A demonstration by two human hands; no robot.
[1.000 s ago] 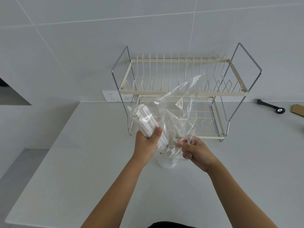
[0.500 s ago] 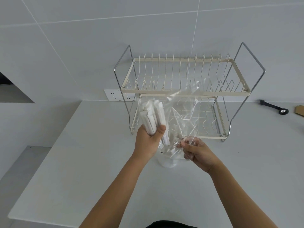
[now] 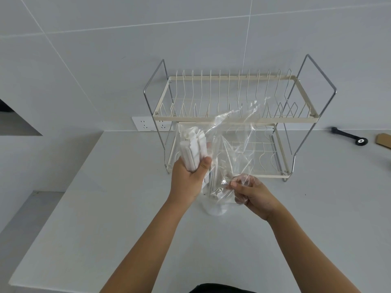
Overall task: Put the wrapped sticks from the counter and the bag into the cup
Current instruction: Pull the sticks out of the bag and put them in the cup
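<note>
My left hand [image 3: 187,180] grips a bundle of white wrapped sticks [image 3: 193,148], held upright above the counter. My right hand [image 3: 250,192] pinches the lower edge of a clear plastic bag [image 3: 234,140] that rises crumpled in front of the rack. More white wrapped sticks [image 3: 211,178] show through the bag between my hands. A clear cup [image 3: 214,209] stands on the counter below the bag, mostly hidden by it and by my hands.
A two-tier wire dish rack [image 3: 232,118] stands against the wall behind the bag. A wall socket [image 3: 146,124] sits left of the rack. A black tool [image 3: 350,136] and a brown cardboard piece [image 3: 384,140] lie far right. The white counter [image 3: 105,208] drops off at left.
My left hand has turned the bundle of sticks more upright and drawn it left, away from the bag. My right hand has kept its pinch on the bag.
</note>
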